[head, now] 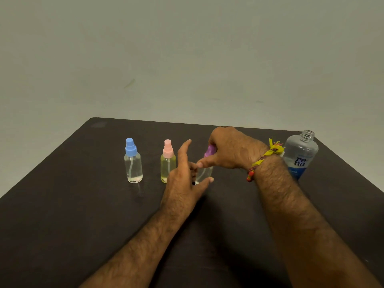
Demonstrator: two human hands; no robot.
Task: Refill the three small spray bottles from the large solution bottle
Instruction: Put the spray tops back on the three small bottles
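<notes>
Brand on large solution bottle [300,155]: "re·nu", dark lettering in two stacked lines, "re" above "nu", on the clear upper part of the front face.
Blue band on the same bottle: pale lettering sits on the band below the brand name, too blurred to read.
Line above the brand name: a faint row of small print, not legible.
Three small spray bottles: no readable text or numbers.

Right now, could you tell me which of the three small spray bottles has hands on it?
The purple-capped bottle, rightmost of the three: the right hand grips its cap, the left hand is at its body. The blue-capped bottle and pink-capped bottle stand untouched.
</notes>
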